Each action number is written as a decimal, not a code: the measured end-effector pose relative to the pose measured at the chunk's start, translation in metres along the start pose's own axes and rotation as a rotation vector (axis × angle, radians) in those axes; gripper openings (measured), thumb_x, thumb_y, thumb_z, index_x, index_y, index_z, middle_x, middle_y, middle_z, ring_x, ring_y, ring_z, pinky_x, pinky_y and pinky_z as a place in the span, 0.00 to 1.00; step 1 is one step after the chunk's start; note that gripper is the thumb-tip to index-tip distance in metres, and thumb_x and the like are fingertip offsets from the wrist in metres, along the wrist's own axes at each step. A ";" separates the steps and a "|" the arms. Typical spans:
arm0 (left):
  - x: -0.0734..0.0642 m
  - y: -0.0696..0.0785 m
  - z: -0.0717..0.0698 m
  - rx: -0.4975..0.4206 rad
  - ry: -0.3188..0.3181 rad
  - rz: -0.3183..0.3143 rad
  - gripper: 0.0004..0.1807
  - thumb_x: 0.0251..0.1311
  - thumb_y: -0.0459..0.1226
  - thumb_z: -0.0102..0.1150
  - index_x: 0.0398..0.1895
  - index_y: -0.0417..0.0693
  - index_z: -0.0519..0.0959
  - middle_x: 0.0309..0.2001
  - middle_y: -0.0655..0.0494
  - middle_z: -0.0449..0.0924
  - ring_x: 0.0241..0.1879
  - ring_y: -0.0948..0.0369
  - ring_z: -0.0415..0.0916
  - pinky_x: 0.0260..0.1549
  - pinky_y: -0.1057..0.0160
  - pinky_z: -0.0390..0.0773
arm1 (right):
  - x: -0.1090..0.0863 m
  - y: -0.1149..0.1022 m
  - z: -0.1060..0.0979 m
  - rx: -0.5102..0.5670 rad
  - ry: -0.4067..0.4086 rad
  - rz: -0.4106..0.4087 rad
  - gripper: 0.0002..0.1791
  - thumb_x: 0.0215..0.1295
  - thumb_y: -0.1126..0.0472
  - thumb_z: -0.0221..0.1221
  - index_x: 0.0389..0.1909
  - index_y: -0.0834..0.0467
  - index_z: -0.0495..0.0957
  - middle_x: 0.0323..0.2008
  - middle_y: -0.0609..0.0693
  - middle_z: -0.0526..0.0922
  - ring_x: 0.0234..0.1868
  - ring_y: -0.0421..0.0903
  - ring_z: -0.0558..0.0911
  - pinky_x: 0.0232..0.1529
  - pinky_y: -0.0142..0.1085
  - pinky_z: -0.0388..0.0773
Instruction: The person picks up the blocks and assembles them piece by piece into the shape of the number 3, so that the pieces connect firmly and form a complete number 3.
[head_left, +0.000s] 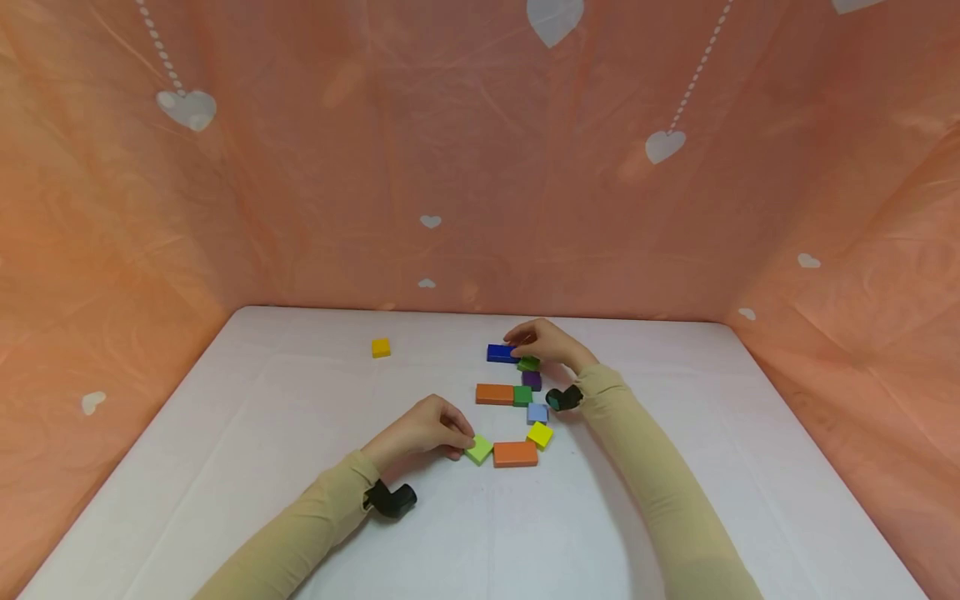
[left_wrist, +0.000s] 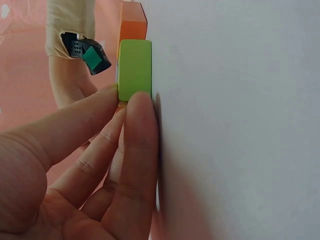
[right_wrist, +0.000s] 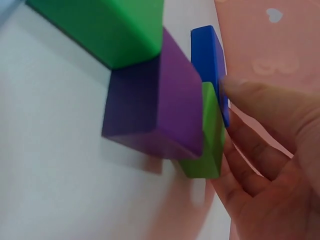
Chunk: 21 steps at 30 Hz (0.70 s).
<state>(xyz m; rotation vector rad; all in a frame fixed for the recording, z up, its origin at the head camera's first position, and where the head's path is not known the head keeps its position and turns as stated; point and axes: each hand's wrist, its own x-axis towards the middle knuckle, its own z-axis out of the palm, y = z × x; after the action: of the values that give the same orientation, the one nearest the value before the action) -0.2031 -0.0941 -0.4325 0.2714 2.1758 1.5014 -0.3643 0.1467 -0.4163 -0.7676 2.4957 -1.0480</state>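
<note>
My left hand [head_left: 427,432] pinches a lime green block [left_wrist: 135,70] between thumb and fingers, low over the white table. That block sits at the left end of an orange block [head_left: 515,454]. At the far end of a curved chain of blocks, my right hand [head_left: 551,343] holds the right part of a dark blue block [head_left: 501,353], its thumb [right_wrist: 242,90] on the block's upper face. A green block [right_wrist: 212,145] lies against the blue one, partly covered by the hand in the head view. Beside it is a purple block [right_wrist: 155,102].
Between the hands run another orange block [head_left: 495,394], a darker green block [head_left: 522,396], a light blue block [head_left: 537,413] and a yellow block [head_left: 539,436]. A separate yellow-orange block [head_left: 381,347] lies at the back left. Orange cloth with hearts [head_left: 480,167] encloses the table.
</note>
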 end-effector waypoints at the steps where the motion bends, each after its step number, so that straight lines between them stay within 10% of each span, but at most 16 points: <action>1: 0.000 0.000 0.000 -0.004 0.000 -0.002 0.05 0.55 0.28 0.66 0.34 0.34 0.83 0.27 0.49 0.81 0.23 0.61 0.78 0.28 0.62 0.82 | 0.000 0.001 0.000 0.005 -0.001 0.004 0.17 0.64 0.66 0.61 0.54 0.63 0.78 0.49 0.55 0.81 0.48 0.50 0.78 0.51 0.38 0.76; 21: -0.002 0.003 0.001 0.025 0.004 0.007 0.05 0.56 0.29 0.65 0.34 0.35 0.83 0.26 0.51 0.81 0.22 0.62 0.77 0.27 0.63 0.82 | -0.007 0.004 0.001 0.090 0.015 0.053 0.16 0.65 0.68 0.59 0.53 0.61 0.79 0.49 0.54 0.80 0.46 0.49 0.77 0.52 0.38 0.76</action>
<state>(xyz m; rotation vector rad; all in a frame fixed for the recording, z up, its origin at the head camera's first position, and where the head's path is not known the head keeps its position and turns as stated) -0.2013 -0.0932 -0.4289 0.2854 2.2005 1.4803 -0.3597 0.1523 -0.4197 -0.6658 2.4484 -1.1423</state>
